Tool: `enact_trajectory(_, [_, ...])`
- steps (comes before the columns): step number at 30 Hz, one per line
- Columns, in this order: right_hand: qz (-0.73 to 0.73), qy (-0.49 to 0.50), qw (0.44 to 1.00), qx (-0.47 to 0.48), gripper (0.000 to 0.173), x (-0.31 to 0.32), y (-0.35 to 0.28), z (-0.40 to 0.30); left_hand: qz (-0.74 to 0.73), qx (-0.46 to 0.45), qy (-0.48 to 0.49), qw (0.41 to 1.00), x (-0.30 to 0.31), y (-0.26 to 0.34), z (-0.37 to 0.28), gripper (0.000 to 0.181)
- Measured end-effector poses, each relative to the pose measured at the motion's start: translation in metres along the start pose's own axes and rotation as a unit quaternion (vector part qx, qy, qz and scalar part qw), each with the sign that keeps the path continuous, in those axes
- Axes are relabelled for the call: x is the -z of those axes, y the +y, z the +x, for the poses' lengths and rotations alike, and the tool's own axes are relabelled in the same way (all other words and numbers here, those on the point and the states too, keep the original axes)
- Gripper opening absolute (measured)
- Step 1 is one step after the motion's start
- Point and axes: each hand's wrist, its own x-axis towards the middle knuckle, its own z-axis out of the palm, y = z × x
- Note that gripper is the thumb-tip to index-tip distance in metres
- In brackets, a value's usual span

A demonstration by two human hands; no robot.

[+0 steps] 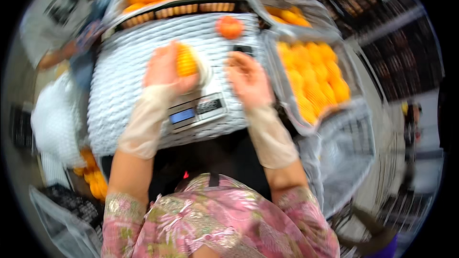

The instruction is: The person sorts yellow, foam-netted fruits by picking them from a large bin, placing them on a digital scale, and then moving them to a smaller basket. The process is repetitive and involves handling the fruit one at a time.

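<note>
My left hand (pixel 162 67) is around an orange fruit (pixel 185 61) wrapped in yellow foam netting. The fruit sits at the round white pan (pixel 204 68) of a kitchen scale (pixel 196 111), which has a lit display and a dark label panel. To the right of the scale, my right hand (pixel 248 79) is loosely cupped, with nothing visible in it. A small dark object (pixel 244 49) lies just beyond its fingertips, too blurred to name. Farther off rests a bare orange-red fruit (pixel 229 27). Thin translucent sleeves cover both my wrists.
White foam netting (pixel 122 79) covers the work surface. Lined crates of netted fruit stand at the far side (pixel 172 9) and right (pixel 312 79). A plastic-lined crate (pixel 344 154) is nearer on the right. At the left are a person (pixel 61 25) and a white foam-net pile (pixel 57 118).
</note>
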Motion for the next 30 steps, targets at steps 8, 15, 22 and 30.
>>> enact_trajectory(8, [0.206, -0.048, 0.977, 0.027, 0.104, -0.032, 0.005, -0.01, -0.461, 0.035, -0.045, 0.886, 0.02, -0.017, -0.009, 0.084])
enact_trajectory(15, [0.457, -0.157, 0.875, 0.035, 0.101, -0.022, -0.065, -0.078, -0.379, -0.152, -0.069, 0.91, 0.046, 0.122, -0.085, 0.095])
enact_trajectory(22, [0.376, -0.057, 0.925, 0.007, 0.103, 0.146, -0.101, -0.144, -0.323, -0.27, -0.122, 0.899, 0.036, 0.129, -0.099, 0.088])
enact_trajectory(30, [0.295, 0.256, 0.921, 0.003, 0.083, 0.27, -0.096, -0.212, -0.447, -0.033, -0.139, 0.883, 0.022, 0.069, -0.14, 0.075])
